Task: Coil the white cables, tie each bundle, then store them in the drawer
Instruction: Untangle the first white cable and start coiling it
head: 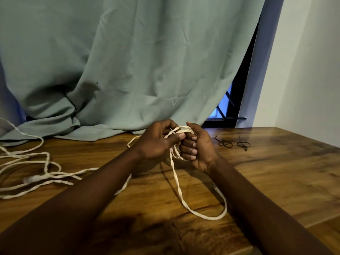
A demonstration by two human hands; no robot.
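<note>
The white cable [176, 176] loops over the curled fingers [191, 144] of the right hand [199, 151], which grips several turns. Just beside them, the left hand [158, 142] pinches a strand between thumb and forefinger. Slack trails left of the fingers across the wooden table [276, 172], and black ties [225, 143] lie to their right.

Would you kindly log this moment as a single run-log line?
phase: coiling | left hand: pinches flat white cable | right hand: holds its loops | black wire ties: on wooden table, untouched | drawer: unseen
</note>
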